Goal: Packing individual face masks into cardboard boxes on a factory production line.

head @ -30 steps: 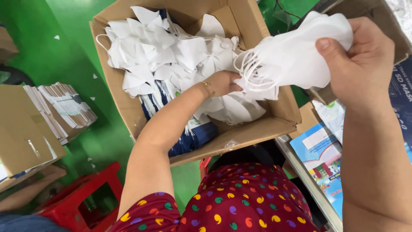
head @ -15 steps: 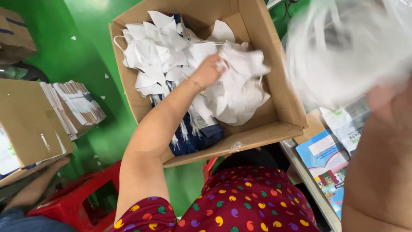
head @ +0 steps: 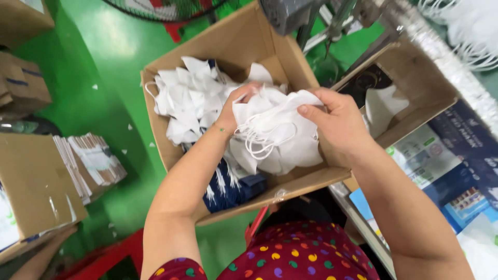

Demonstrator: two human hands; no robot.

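Both my hands hold one bunch of white face masks (head: 275,132) with loose ear loops, over an open cardboard box (head: 171,155). My left hand (head: 237,103) grips the bunch from the far side, its fingers partly hidden behind the masks. My right hand (head: 337,122) clasps the near right side, thumb pressed on top. Many more white masks (head: 189,101) lie piled inside the box, with dark blue printed packets (head: 228,186) at its near end.
A second cardboard box (head: 415,88) at the right holds a white piece. More white masks (head: 467,31) lie top right. Printed blue cartons (head: 446,171) lie at the right. Stacked flat cartons (head: 88,166) and brown boxes (head: 26,186) stand at the left on the green floor (head: 104,62).
My right hand came down from the upper right with its bunch of masks and met my left hand over the box. The view shifted, so the box now sits further right.
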